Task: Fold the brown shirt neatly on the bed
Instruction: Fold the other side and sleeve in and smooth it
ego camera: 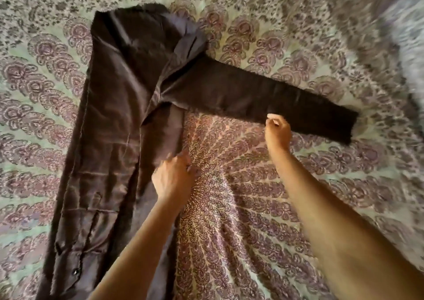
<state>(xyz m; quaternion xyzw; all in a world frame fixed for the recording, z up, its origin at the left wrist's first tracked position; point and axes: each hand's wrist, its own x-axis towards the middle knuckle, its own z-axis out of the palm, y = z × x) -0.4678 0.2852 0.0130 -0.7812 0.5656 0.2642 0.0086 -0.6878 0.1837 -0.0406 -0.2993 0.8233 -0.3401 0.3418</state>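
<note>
The brown shirt lies flat on the bed as a long narrow strip running from the far left down to the near edge. One sleeve sticks out to the right across the sheet. My left hand rests at the shirt's right edge, fingers curled against the fabric; whether it pinches the cloth I cannot tell. My right hand hovers at the sleeve's near edge, fingers curled, close to the cloth. The picture is blurred by motion.
The bed is covered by a patterned sheet in purple, cream and pale green. A blurred light-coloured mass lies at the far right.
</note>
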